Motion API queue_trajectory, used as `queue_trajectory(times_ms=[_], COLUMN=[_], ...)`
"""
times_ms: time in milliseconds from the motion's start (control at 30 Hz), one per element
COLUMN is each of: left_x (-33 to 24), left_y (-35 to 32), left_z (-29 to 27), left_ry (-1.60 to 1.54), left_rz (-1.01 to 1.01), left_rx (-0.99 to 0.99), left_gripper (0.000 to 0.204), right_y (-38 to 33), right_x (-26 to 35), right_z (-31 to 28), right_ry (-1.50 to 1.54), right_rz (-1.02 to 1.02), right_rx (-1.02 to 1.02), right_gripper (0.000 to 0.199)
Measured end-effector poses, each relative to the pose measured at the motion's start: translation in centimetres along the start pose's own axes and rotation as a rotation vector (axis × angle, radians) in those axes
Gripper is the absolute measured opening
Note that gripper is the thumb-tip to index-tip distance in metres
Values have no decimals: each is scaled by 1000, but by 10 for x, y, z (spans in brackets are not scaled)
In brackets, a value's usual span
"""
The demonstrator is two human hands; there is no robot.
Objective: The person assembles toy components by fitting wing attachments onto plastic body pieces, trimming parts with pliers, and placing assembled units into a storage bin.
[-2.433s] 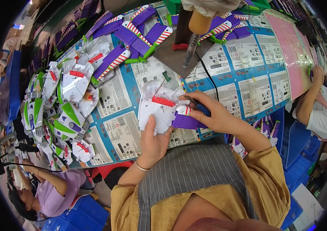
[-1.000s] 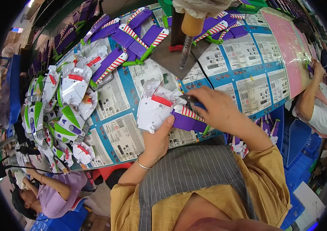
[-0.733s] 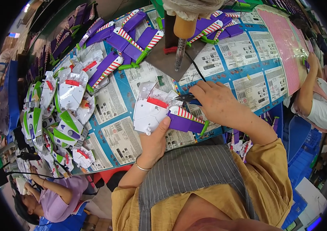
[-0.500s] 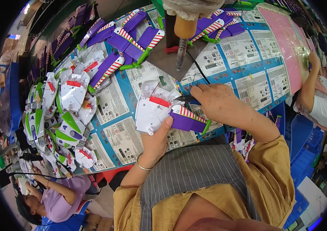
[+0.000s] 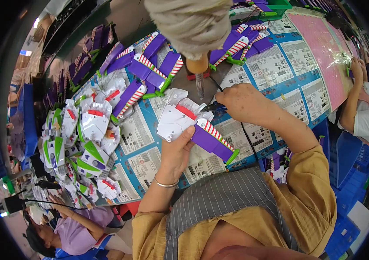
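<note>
Left hand (image 5: 176, 149) curled shut on the white shell (image 5: 170, 123), thumb on top, fingers tucked under and mostly out of sight. Right hand (image 5: 241, 102) closed around dark pliers (image 5: 214, 106), their nose right at the shell's upper right edge; whether it bites, I can't tell. The shell is face-up above the near side of the bench (image 5: 299, 81), a red strip (image 5: 186, 112) across it, and a purple wing (image 5: 210, 144) slants off its lower right, striped edge up, green tip outermost. Just beyond the shell, a cloth-wrapped tool (image 5: 188, 26) hangs point-down! A black cord (image 5: 248, 138) loops past the right hand. Out left, heaped shells (image 5: 95, 119), white and green; farther back, more wings (image 5: 149, 77); far right, a pink sheet (image 5: 316, 54).
</note>
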State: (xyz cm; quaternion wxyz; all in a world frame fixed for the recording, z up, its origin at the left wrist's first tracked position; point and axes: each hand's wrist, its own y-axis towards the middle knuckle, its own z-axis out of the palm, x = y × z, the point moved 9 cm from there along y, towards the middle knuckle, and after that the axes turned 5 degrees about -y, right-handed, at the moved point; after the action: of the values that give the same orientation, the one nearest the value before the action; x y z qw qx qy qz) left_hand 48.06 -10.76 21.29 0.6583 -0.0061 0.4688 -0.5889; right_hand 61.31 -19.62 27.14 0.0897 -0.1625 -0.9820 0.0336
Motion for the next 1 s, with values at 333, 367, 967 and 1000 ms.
queue_trajectory(times_ms=[333,367,967,1000], left_x=[-14,-14,-19,-18], left_y=[11,11,-1,-2], left_z=[24,27,39,40], left_ry=[6,12,0,-6], left_rz=[107,98,173,174], left_rx=[-3,-1,-45,-47], left_gripper=[45,45,42,42], right_y=[6,6,8,8], right_x=[-30,-32,-30,-29], right_z=[9,8,5,6], right_ry=[192,214,254,248], right_rz=[133,137,115,120], right_rx=[118,121,46,63], right_gripper=[23,23,24,24])
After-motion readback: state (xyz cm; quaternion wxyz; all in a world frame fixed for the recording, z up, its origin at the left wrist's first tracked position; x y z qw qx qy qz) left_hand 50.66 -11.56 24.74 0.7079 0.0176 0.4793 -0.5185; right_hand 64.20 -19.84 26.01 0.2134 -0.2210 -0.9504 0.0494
